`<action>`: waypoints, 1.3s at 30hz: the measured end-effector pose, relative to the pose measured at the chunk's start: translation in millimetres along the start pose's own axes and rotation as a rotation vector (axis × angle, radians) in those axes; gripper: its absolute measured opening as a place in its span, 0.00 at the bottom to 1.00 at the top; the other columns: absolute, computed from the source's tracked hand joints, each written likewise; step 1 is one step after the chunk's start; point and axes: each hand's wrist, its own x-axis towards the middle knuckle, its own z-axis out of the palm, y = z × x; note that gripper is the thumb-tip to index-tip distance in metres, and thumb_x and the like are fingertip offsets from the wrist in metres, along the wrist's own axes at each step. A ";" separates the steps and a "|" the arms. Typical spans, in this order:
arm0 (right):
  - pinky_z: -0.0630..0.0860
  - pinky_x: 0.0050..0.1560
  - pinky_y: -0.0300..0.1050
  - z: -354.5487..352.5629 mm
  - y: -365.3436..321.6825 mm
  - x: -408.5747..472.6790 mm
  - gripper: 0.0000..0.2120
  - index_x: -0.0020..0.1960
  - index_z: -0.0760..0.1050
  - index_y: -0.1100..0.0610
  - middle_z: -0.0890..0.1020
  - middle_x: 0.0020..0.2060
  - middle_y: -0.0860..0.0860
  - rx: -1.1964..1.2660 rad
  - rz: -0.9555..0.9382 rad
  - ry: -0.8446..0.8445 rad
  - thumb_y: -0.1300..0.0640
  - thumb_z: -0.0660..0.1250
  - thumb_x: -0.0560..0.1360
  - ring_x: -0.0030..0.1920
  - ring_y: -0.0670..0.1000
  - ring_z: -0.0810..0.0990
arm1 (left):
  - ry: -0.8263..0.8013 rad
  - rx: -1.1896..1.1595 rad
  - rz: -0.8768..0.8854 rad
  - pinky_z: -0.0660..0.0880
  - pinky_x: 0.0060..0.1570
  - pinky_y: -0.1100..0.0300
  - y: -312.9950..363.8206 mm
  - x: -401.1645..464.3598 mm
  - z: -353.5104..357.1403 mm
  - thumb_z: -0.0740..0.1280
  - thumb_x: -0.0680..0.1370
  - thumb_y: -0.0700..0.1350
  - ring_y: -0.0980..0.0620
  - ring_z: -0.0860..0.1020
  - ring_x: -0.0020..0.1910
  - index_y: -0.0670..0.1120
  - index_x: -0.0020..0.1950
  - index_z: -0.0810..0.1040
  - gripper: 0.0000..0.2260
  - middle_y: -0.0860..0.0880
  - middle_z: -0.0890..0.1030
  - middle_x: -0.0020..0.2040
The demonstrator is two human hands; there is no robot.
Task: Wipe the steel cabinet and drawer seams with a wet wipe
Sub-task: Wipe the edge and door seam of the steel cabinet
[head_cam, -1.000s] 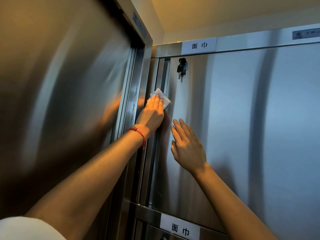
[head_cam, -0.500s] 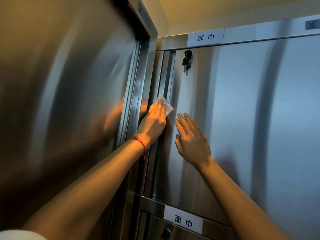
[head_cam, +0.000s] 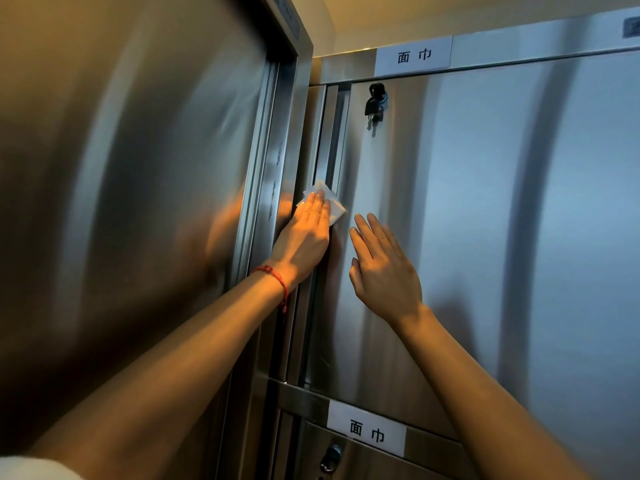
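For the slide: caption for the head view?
Left hand presses a wet wipe along the vertical seam of the steel door; right hand rests flat on it.

White wet wipe [head_cam: 336,207] flat on vertical seam [head_cam: 334,150] of steel cabinet [head_cam: 485,237]

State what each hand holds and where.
Left hand presses flat on the lower half of the wet wipe; right hand rests empty on the door.

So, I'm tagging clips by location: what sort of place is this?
Probably a towel storage room, perhaps in a spa or hotel: a steel cabinet, a label reading "face towel", and keys hanging in its lock.
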 end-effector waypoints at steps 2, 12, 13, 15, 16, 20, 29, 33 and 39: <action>0.64 0.68 0.57 0.5 0.1 0.1 0.22 0.65 0.72 0.66 0.73 0.65 0.62 -0.003 0.001 0.001 0.59 0.67 0.73 0.68 0.61 0.68 | 0.005 0.014 0.005 0.46 0.71 0.50 -2.8 4.6 -1.8 0.36 0.77 0.36 0.38 0.51 0.74 0.31 0.73 0.45 0.23 0.32 0.51 0.73; 0.62 0.69 0.57 -1.9 0.0 0.5 0.23 0.65 0.72 0.66 0.72 0.65 0.62 -0.002 0.008 -0.009 0.59 0.68 0.72 0.68 0.61 0.67 | -0.051 -0.049 -0.002 0.45 0.73 0.49 2.2 -2.9 -2.2 0.29 0.72 0.36 0.38 0.49 0.74 0.32 0.73 0.43 0.28 0.32 0.48 0.74; 0.62 0.69 0.57 -2.3 -0.3 0.4 0.23 0.65 0.72 0.66 0.72 0.65 0.62 -0.001 0.008 -0.009 0.59 0.68 0.72 0.68 0.61 0.68 | -0.048 -0.043 0.001 0.44 0.72 0.49 1.6 -4.1 -2.6 0.30 0.73 0.35 0.38 0.49 0.74 0.32 0.73 0.43 0.27 0.33 0.48 0.74; 0.63 0.69 0.57 -2.3 -0.6 0.4 0.23 0.65 0.72 0.66 0.72 0.65 0.62 -0.002 0.007 -0.008 0.59 0.68 0.72 0.68 0.61 0.68 | -0.055 -0.051 0.005 0.43 0.72 0.50 -0.9 -2.0 -3.9 0.33 0.76 0.35 0.38 0.48 0.74 0.32 0.73 0.43 0.24 0.32 0.48 0.74; 0.63 0.68 0.57 -2.0 -0.7 0.3 0.23 0.65 0.72 0.66 0.72 0.65 0.62 -0.002 0.007 -0.008 0.59 0.68 0.72 0.68 0.61 0.68 | -0.055 -0.055 0.004 0.43 0.72 0.50 -1.7 -0.2 -4.5 0.33 0.75 0.35 0.38 0.48 0.74 0.32 0.73 0.43 0.25 0.32 0.48 0.74; 0.63 0.68 0.58 -2.2 -0.4 0.3 0.23 0.65 0.72 0.66 0.73 0.65 0.62 0.000 0.009 -0.007 0.59 0.68 0.72 0.68 0.61 0.68 | -0.062 -0.040 -0.020 0.42 0.71 0.50 -0.2 1.7 -4.7 0.31 0.74 0.36 0.39 0.48 0.74 0.32 0.73 0.42 0.26 0.33 0.47 0.74; 0.63 0.68 0.57 -4.7 -1.3 0.3 0.22 0.65 0.72 0.66 0.72 0.65 0.62 0.001 0.008 -0.013 0.59 0.68 0.73 0.68 0.61 0.68 | -0.031 -0.012 -0.015 0.42 0.71 0.51 1.3 -6.7 -2.7 0.38 0.79 0.35 0.39 0.50 0.74 0.33 0.73 0.44 0.21 0.33 0.49 0.74; 0.65 0.68 0.58 -5.5 -1.4 0.6 0.22 0.65 0.72 0.67 0.72 0.65 0.63 0.002 0.005 -0.017 0.59 0.67 0.73 0.68 0.62 0.68 | -0.015 0.002 -0.016 0.45 0.72 0.50 0.5 -0.5 -3.6 0.34 0.76 0.35 0.39 0.50 0.74 0.32 0.73 0.44 0.24 0.33 0.50 0.74; 0.65 0.68 0.59 -5.9 -2.5 0.2 0.22 0.65 0.72 0.67 0.72 0.65 0.63 0.020 0.014 -0.025 0.59 0.67 0.73 0.68 0.62 0.68 | 0.068 0.141 0.030 0.59 0.69 0.55 8.3 -19.9 1.2 0.38 0.75 0.36 0.45 0.66 0.69 0.37 0.70 0.63 0.27 0.39 0.68 0.69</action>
